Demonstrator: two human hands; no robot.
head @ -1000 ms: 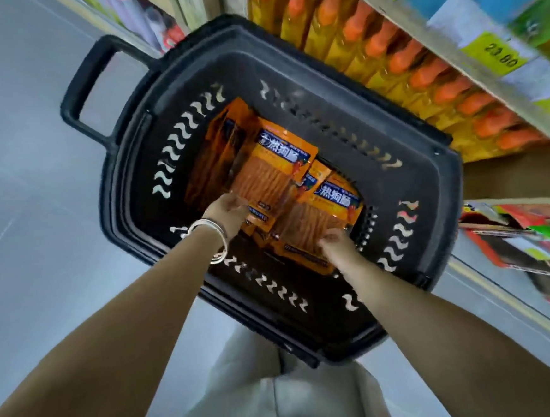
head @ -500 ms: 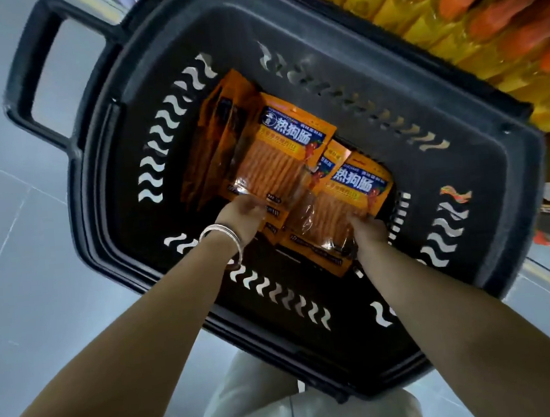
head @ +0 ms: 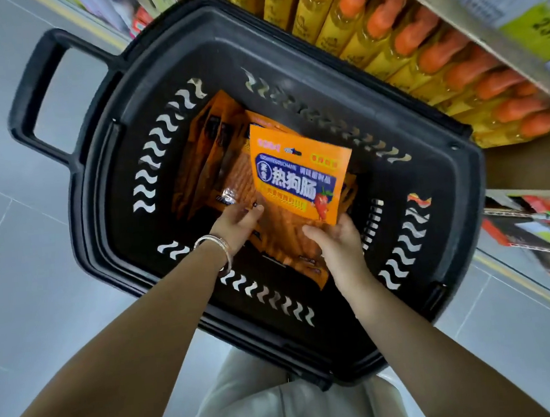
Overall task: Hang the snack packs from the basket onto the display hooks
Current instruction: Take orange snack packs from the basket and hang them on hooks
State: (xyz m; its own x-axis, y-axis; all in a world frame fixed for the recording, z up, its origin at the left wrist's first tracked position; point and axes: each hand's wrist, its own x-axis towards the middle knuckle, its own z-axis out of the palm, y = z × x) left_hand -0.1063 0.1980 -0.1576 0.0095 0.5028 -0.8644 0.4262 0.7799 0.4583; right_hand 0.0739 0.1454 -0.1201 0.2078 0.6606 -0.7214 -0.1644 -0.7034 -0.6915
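A black plastic basket [head: 396,172] stands on the floor below me and holds several orange snack packs [head: 216,153]. My right hand [head: 337,239] grips the lower edge of a small stack of these packs; the top orange pack [head: 297,173], with a blue label, is tilted up towards me. My left hand [head: 237,226], a silver bangle on its wrist, holds the left lower edge of the same stack over the basket floor. No display hooks are in view.
A shelf of yellow bottles with orange caps [head: 418,42] runs along the upper right, with price tags [head: 535,23] on the shelf edge above. Lower shelves with packaged goods [head: 541,226] lie at the right. Grey floor tiles [head: 24,261] spread to the left of the basket handle [head: 37,92].
Both hands have lifted packs off the pile; the top pack has tipped up towards me and now faces the camera. The view has pulled back from the basket.
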